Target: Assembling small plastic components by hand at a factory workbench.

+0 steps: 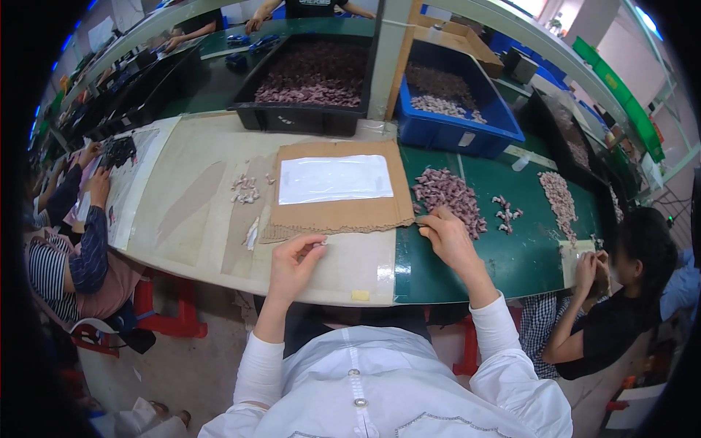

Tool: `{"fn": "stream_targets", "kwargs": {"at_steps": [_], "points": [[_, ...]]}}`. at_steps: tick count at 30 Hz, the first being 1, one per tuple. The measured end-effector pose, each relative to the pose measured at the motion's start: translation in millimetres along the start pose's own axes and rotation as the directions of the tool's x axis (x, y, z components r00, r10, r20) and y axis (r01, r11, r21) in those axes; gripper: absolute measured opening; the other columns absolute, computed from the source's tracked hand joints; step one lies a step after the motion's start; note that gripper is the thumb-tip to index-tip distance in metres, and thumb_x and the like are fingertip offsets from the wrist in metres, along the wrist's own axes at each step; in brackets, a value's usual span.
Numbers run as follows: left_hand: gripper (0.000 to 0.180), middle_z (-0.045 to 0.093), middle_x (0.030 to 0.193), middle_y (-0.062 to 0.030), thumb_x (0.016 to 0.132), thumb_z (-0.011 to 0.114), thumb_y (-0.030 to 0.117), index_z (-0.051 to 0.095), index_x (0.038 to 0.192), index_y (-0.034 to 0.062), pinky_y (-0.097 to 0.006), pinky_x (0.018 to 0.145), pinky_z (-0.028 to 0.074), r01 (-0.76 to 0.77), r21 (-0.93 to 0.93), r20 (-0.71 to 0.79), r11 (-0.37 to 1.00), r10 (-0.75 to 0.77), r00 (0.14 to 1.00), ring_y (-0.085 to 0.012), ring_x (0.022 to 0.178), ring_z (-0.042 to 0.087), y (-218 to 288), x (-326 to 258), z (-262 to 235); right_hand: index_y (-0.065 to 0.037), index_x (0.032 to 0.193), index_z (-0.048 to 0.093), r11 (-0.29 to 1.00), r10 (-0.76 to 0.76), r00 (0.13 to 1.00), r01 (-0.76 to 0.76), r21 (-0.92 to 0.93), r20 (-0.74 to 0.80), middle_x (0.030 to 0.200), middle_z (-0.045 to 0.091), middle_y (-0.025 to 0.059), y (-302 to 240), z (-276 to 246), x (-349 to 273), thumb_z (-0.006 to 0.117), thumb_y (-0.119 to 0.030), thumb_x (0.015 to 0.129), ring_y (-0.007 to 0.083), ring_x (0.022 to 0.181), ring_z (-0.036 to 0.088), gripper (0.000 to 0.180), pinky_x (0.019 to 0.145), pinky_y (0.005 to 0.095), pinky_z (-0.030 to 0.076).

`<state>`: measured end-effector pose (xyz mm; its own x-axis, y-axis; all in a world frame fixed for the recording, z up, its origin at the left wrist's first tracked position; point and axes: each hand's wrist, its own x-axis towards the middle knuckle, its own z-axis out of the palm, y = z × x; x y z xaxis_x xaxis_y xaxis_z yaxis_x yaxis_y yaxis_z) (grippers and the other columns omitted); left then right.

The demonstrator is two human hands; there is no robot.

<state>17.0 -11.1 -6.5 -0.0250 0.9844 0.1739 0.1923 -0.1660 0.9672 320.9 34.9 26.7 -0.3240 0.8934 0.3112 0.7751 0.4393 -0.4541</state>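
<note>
My left hand is over the table just in front of a cardboard sheet. Its thumb and forefinger are pinched together on a small pale piece whose kind I cannot make out. At the cardboard's front right corner, my right hand has its fingertips pressed together; whatever they hold is hidden. Beside that hand lies a pile of small purplish-pink pieces. A white sheet rests on the cardboard. Several small pale pieces are scattered left of it.
Behind the cardboard stand a black bin and a blue bin, both holding small pieces. A smaller cluster and a pale pile lie to the right. Co-workers sit at both sides; one person's hands work at the right.
</note>
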Motion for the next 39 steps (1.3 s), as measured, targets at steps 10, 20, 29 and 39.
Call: {"fn": "stream_targets", "kwargs": {"at_steps": [10, 20, 29, 39], "points": [[0.018, 0.062, 0.087, -0.0076, 0.08, 0.061, -0.006, 0.064, 0.098, -0.0057, -0.023, 0.069, 0.052, 0.063, -0.283, 0.014, 0.957, -0.062, 0.998, -0.0119, 0.076, 0.062, -3, 3, -4, 0.004, 0.095, 0.062, 0.998, -0.045, 0.991, 0.04, -0.039, -0.129, 0.085, 0.057, 0.0183, -21, -3, -26, 0.062, 0.005, 0.074, 0.0355, 0.075, 0.059, 0.02, 0.065, 0.039, 0.048], [0.019, 0.065, 0.089, -0.0088, 0.082, 0.063, -0.002, 0.065, 0.1, -0.0047, -0.023, 0.068, 0.053, 0.099, -0.302, 0.067, 0.948, -0.082, 0.994, -0.0122, 0.075, 0.063, 3, 1, -7, 0.0, 0.085, 0.06, 0.986, -0.162, 0.977, 0.156, -0.051, -0.139, 0.078, 0.057, 0.0142, -35, -9, -6, 0.063, 0.001, 0.074, 0.0306, 0.072, 0.057, 0.011, 0.062, 0.0373, 0.046], [0.023, 0.065, 0.088, -0.0082, 0.082, 0.062, -0.001, 0.063, 0.105, -0.0042, -0.022, 0.068, 0.053, 0.054, -0.329, 0.031, 0.943, -0.046, 0.998, -0.0112, 0.074, 0.063, 8, 1, -8, 0.0, 0.082, 0.061, 0.951, -0.223, 0.94, 0.268, 0.155, -0.257, 0.079, 0.061, 0.0162, -81, 64, 100, 0.062, -0.003, 0.076, 0.03, 0.075, 0.059, 0.007, 0.066, 0.038, 0.047], [0.017, 0.066, 0.086, -0.008, 0.079, 0.066, -0.001, 0.064, 0.095, -0.0055, -0.021, 0.065, 0.051, 0.149, -0.332, 0.045, 0.931, -0.142, 0.989, -0.0089, 0.072, 0.061, 0, 0, -9, -0.002, 0.08, 0.066, 0.931, -0.349, 0.926, 0.325, -0.165, -0.144, 0.08, 0.062, 0.0151, -79, 94, 128, 0.063, -0.004, 0.073, 0.0293, 0.08, 0.057, 0.009, 0.069, 0.038, 0.048]]}}
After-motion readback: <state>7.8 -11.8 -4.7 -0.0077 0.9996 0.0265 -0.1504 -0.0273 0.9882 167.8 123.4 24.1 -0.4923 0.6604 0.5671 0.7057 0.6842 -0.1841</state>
